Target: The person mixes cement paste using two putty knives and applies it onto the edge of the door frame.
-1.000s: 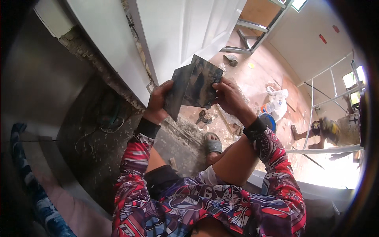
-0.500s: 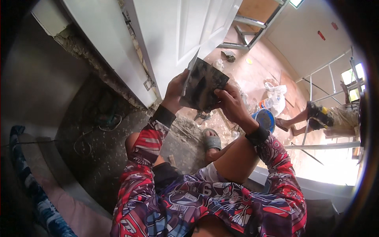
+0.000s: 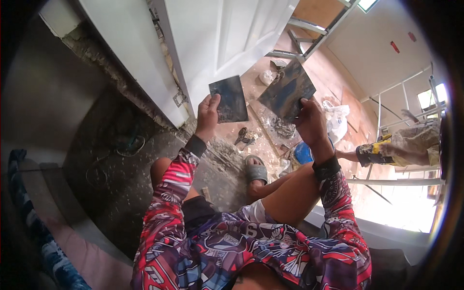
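Observation:
My left hand [image 3: 207,118] is closed on a thin, dark square plate [image 3: 232,100], its thumb on the face at the left edge. Off to the right, my right hand [image 3: 311,122] grips a second dark square plate [image 3: 288,91] by its lower right corner. That one is tilted and streaked with grey-brown smears. The two plates are held up apart from each other, above the floor and in front of the white door. Their material is not plain to see.
A white panelled door [image 3: 212,38] stands ajar ahead. On the littered floor are a blue bucket [image 3: 303,153], a white plastic bag [image 3: 337,118] and rubble [image 3: 282,128]. A metal ladder [image 3: 309,43] stands behind. Another person [image 3: 401,147] is at the right beside metal bars.
The two plates were close together and overlapping; now they are apart. My right hand has moved right and turned with its plate. The other person has bent lower.

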Demonstrator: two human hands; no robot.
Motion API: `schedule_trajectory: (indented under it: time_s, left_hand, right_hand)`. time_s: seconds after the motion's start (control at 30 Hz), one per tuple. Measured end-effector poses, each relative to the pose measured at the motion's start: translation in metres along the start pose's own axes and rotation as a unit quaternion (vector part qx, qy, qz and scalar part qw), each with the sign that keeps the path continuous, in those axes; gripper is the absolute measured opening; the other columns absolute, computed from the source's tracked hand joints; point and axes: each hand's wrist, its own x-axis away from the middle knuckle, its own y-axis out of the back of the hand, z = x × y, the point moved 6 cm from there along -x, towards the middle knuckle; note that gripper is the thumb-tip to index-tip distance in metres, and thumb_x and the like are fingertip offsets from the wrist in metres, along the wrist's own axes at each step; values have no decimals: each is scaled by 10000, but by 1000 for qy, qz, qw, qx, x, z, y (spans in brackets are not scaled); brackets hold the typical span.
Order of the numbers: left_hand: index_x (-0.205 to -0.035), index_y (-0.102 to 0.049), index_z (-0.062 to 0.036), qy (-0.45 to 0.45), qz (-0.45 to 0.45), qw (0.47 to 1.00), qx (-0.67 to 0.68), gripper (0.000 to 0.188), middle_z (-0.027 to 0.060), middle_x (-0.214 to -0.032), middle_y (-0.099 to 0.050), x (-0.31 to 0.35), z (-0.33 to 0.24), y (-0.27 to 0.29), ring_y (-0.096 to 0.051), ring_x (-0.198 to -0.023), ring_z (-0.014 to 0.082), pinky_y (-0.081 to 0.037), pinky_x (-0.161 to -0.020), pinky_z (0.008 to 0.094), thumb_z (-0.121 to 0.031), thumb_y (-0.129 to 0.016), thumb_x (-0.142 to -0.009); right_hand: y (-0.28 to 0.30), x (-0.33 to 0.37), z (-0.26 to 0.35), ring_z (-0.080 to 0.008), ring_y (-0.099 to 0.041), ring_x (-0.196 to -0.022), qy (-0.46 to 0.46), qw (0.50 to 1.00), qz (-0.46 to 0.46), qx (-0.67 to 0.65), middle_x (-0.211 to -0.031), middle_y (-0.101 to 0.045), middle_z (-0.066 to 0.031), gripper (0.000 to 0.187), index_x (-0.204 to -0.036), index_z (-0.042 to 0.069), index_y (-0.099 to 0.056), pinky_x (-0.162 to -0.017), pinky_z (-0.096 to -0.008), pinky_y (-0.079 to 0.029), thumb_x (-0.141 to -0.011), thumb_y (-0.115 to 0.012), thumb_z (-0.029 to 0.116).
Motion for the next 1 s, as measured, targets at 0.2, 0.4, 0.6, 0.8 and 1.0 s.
schedule_trajectory:
  time_s: [0.2, 0.4, 0.6, 0.8, 1.0]
  left_hand:
    - [-861, -607, -119, -51, 48, 998, 9, 183, -54, -776, -607, 35, -78, 4, -596, -665, 55, -546, -535, 252, -253, -596, -986]
    - [-814, -574, 6, -190, 24, 933, -305, 240, 67, -740, -614, 72, -126, -20, -618, -639, 180, -492, -568, 354, -167, -583, -980]
    - [-873, -577, 16, -391, 100, 773, -490, 62, 185, -783, -556, 95, -97, -25, -575, -707, 392, -458, -620, 447, -43, -574, -892]
    - [-697, -485, 9, -278, -22, 840, -466, 293, 137, -647, -510, 86, -96, 29, -516, -543, 321, -390, -541, 422, -138, -615, -915]
    - [-1011, -634, -92, 19, -63, 997, 38, 94, -50, -885, -614, 85, -31, 64, -578, -785, 47, -467, -551, 251, -138, -585, -944]
  right_hand:
    - [14, -19, -28, -229, -691, -858, -66, 992, 31, 102, -1048, -639, -114, 336, -1247, -6, -509, -741, -413, -624, -933, -476, 108]
    - [-12, -23, -39, -217, -699, -800, -63, 989, 65, 117, -1035, -652, -113, 308, -1225, -2, -532, -684, -377, -631, -937, -496, 101]
    - [-17, -33, -33, -197, -699, -746, -5, 988, 88, 124, -991, -667, -107, 265, -1193, 3, -550, -644, -347, -627, -949, -499, 92]
    - [-27, -39, -34, -180, -687, -750, 4, 987, 82, 136, -981, -674, -90, 245, -1171, 6, -564, -656, -353, -612, -950, -515, 99]
    - [10, -50, -44, -191, -660, -891, -12, 984, 24, 177, -999, -632, -59, 290, -1222, 71, -539, -702, -383, -602, -945, -516, 152]
